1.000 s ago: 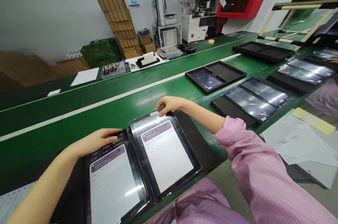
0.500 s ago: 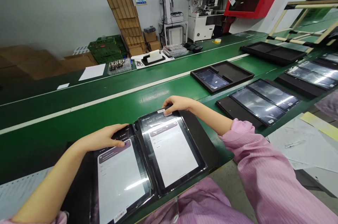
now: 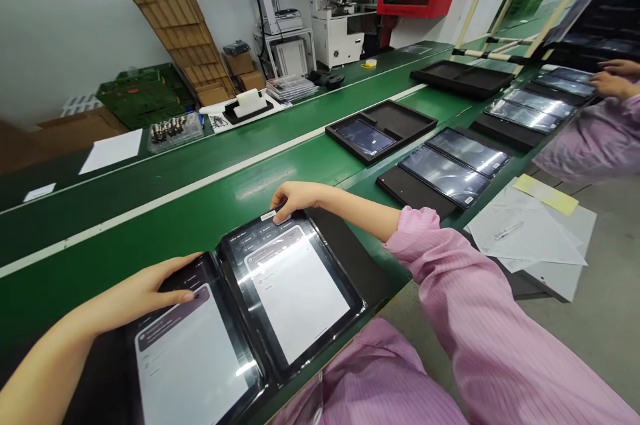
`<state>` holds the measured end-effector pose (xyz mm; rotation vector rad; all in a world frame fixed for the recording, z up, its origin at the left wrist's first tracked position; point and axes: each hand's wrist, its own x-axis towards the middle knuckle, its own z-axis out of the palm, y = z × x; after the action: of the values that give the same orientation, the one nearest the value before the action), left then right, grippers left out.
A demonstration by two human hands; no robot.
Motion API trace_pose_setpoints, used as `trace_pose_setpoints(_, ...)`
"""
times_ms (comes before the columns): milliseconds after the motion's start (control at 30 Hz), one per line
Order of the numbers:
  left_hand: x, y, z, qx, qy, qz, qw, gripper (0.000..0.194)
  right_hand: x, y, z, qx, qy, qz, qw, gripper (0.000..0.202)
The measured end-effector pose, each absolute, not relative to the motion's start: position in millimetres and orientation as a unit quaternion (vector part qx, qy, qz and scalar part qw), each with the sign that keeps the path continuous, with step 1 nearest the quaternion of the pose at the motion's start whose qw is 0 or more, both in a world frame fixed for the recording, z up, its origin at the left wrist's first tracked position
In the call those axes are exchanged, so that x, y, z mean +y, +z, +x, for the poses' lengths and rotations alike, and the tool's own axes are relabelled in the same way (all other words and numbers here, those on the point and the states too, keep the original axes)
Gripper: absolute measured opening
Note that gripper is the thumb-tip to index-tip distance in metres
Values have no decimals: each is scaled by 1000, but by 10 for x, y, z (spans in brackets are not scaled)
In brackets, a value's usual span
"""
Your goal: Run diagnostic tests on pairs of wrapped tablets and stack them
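Two tablets with lit screens lie side by side in front of me, on a dark base at the bench edge. Over the top of the left tablet (image 3: 200, 358) rests my left hand (image 3: 145, 291), its thumb stretched across the upper screen and its fingers extended along the far edge, apart from the thumb. My right hand (image 3: 295, 199) pinches the top edge of the right tablet (image 3: 305, 298), the thumb on its front beside a small white label. The fingertips behind that edge are hidden. Both screens show a dark panel above a white area.
A green conveyor (image 3: 165, 211) runs beyond the tablets. On it is a black tray (image 3: 410, 119) holding one tablet. Dark-screened tablets (image 3: 445, 175) lie to the right. Papers and a pen (image 3: 509, 230) are at the right. A co-worker's hands (image 3: 617, 81) are at the far right.
My view has turned right, so the scene has shifted left. A co-worker's hands have come into view. My own hands stay at the tops of the same two tablets.
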<state>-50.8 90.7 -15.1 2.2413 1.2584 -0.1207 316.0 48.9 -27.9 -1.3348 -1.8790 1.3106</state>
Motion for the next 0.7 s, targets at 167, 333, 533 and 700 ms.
trace_pose_setpoints(167,902,-140,-496,475,-51,831,285,86,485,-283,3159,-688,478,-486,250,13)
trace_pose_setpoints(333,802,-36,-445,474,-68,827,293,91,442,-235,3156,-702,444,-508,228,26)
trace_pose_setpoints(533,783,-66,-381,456,-64,846,267,90,316,-246,3047,-758,303,-566,117,79)
trace_pose_setpoints(700,815,-126,-302,485,-8,840,244,63,150,-337,3103,-702,197,-672,132,48)
